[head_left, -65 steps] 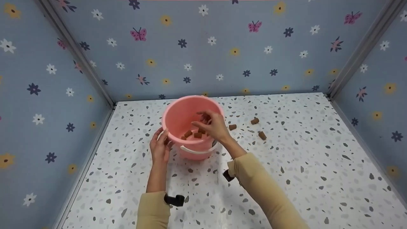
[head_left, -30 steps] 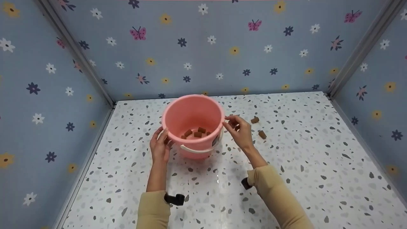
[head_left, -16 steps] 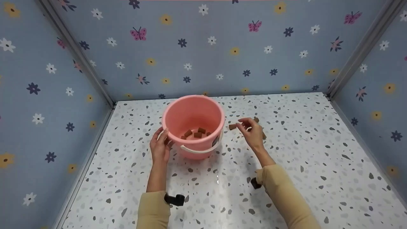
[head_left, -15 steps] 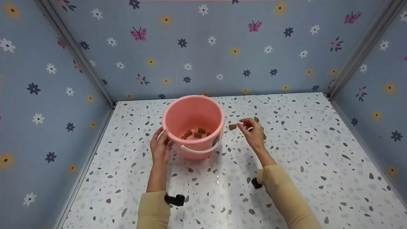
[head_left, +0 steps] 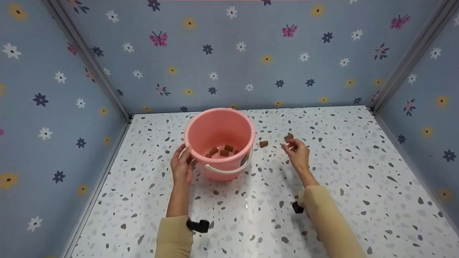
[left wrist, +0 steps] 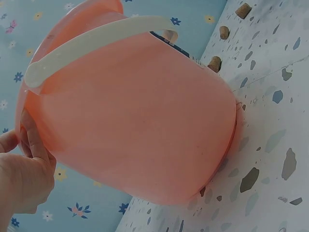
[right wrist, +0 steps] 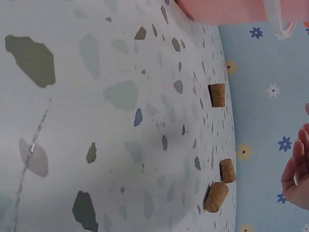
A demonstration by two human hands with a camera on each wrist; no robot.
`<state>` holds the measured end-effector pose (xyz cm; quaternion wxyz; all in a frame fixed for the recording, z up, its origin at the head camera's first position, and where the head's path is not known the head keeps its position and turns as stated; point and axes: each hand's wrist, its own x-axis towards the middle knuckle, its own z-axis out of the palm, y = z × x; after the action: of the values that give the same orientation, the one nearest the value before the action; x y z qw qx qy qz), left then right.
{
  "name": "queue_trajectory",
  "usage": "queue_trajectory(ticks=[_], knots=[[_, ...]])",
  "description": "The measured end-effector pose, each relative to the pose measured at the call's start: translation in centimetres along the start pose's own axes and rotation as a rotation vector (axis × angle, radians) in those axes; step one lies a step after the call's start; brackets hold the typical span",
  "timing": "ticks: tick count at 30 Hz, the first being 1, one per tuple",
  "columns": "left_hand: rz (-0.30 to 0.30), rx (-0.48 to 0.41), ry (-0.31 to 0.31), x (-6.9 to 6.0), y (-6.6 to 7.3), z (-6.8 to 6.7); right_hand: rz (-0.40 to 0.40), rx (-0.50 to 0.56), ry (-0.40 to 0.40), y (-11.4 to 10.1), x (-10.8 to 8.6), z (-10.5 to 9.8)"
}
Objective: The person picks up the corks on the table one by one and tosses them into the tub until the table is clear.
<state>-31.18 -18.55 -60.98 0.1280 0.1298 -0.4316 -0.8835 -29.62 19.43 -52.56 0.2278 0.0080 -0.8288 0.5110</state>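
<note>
The right hand [head_left: 299,154] has moved away from the pink plastic bucket [head_left: 215,129], whose rim the left hand [head_left: 181,166] grips; the right fingers, loose, hold nothing, so three brown cork stoppers [right wrist: 218,95] remain outside, on the speckled white worktop [head_left: 233,222].

Plain tan sleeves [head_left: 330,222], small black wrist cameras [head_left: 199,225] at the cuffs [head_left: 175,221]

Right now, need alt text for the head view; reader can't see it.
A person's left hand holds the rim of a pink bucket with several brown corks inside. To the bucket's right, the right hand is near two more corks on a speckled white surface. Behind is a blue wall with flowers and butterflies.
</note>
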Motion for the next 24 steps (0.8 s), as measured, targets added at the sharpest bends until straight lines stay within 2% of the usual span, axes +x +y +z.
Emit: queue_trajectory(ticks=[2, 3, 6, 12, 17, 24], knots=[[0.005, 0.007, 0.007, 0.0, -0.1, 0.0, 0.033, -0.02, -0.007, 0.5, 0.0, -0.3], [0.026, 0.024, 0.011, 0.8, -1.1, -0.6, 0.052, -0.03, -0.012, 0.7, 0.0, -0.4], [0.055, 0.03, 0.014, 0.6, -1.2, -0.5, 0.1, -0.057, -0.021, 1.4, 0.1, -0.8], [0.096, 0.013, 0.008, 0.5, -1.1, -0.4, 0.127, -0.089, -0.015, 2.4, 0.3, -1.4], [0.101, -0.002, -0.001, 0.5, -0.9, -0.3, 0.156, -0.115, -0.022, 3.1, 0.4, -1.9], [0.072, 0.018, 0.013, 0.2, -0.8, -0.3, 0.227, -0.141, -0.052, 4.5, 0.3, -2.3]])
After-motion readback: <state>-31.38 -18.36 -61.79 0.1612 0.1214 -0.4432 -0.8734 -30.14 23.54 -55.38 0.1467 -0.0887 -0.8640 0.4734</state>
